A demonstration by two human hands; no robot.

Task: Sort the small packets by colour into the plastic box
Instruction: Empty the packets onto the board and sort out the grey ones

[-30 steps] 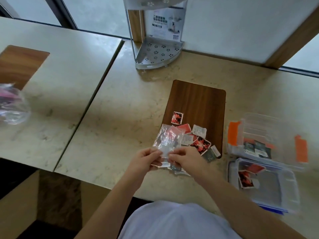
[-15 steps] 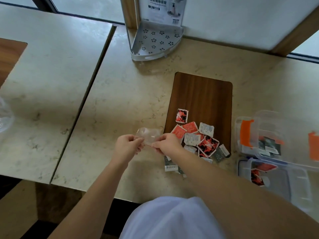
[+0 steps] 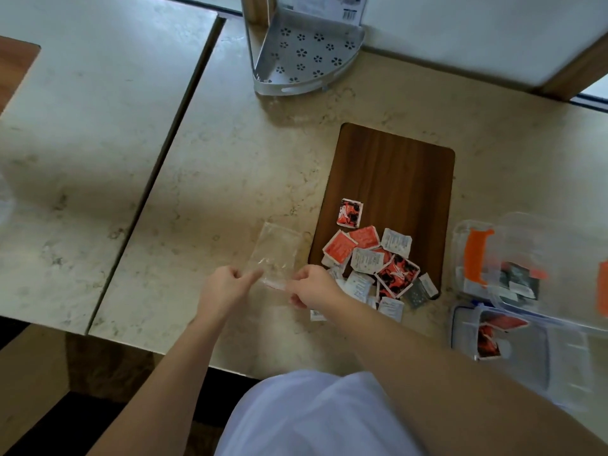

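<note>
A clear, empty plastic bag (image 3: 276, 251) lies flat on the marble table, its near edge pinched between my left hand (image 3: 227, 287) and my right hand (image 3: 312, 286). Just right of it, several small packets (image 3: 371, 261), red, red-and-black, white and grey, lie in a loose heap over the lower end of a dark wooden board (image 3: 391, 179). At the right edge stands a clear plastic box (image 3: 460, 245) with orange clips, holding grey packets. In front of it, a second clear compartment (image 3: 460, 324) holds red packets.
A grey perforated corner shelf (image 3: 306, 57) stands at the back of the table against a white panel. A gap (image 3: 158, 172) separates this table from a second marble table on the left. The table's near edge runs just in front of my body.
The clear bag, held up over the packet heap before, has been carried left and laid flat on the table. Both hands moved left with it and still pinch its near edge.
</note>
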